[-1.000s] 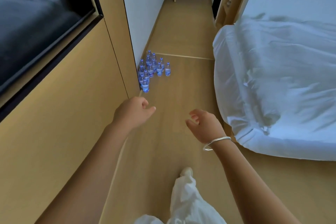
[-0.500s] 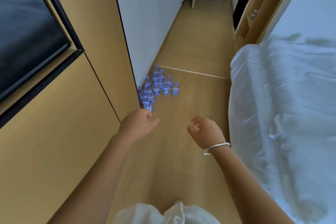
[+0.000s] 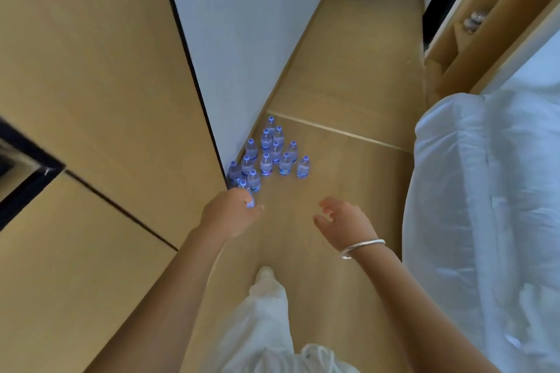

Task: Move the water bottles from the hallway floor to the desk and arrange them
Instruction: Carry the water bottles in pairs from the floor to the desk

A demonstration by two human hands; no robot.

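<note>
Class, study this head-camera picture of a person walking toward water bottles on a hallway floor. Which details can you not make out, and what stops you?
- Bottle labels: the water bottles are too small and blurred in the head view to read.
- Nearest bottle: its lower part is overlapped by the left hand.
- Desk: out of frame.
- Shelf items: too small and blurred.
- Bed: cut off by the right edge.
- Right hand: empty, fingers loosely curled.

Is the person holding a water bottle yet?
No, both the left hand and the right hand are empty, and the water bottles stand on the floor.
</note>
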